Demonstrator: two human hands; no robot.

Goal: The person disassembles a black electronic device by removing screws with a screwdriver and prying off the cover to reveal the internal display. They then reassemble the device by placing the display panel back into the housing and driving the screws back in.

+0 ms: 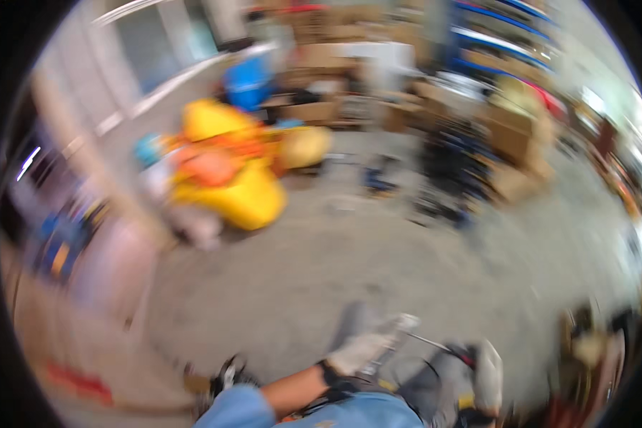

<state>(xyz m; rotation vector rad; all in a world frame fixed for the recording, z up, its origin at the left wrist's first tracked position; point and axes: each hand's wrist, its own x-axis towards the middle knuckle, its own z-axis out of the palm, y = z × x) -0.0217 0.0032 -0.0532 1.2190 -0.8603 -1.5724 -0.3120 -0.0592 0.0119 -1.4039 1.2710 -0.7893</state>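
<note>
My left hand [364,348], in a pale glove, reaches inward at the bottom middle, its fingers closed around something small and light that is too blurred to name, at the tip end of a thin metal shaft. My right hand [486,374], also gloved, grips the dark red-and-black handle of what looks like a screwdriver [429,341], whose shaft points toward my left hand. My grey-clad legs show below both hands, with a dark cable or strap between them.
Blurred yellow and orange plastic pieces [232,196] lie by the left wall. Cardboard boxes [506,132], a blue bin [246,82], dark items [449,164] and blue shelving [499,36] stand across the concrete floor [264,271]. Clutter [588,342] sits at lower right, wooden boards [78,335] at lower left.
</note>
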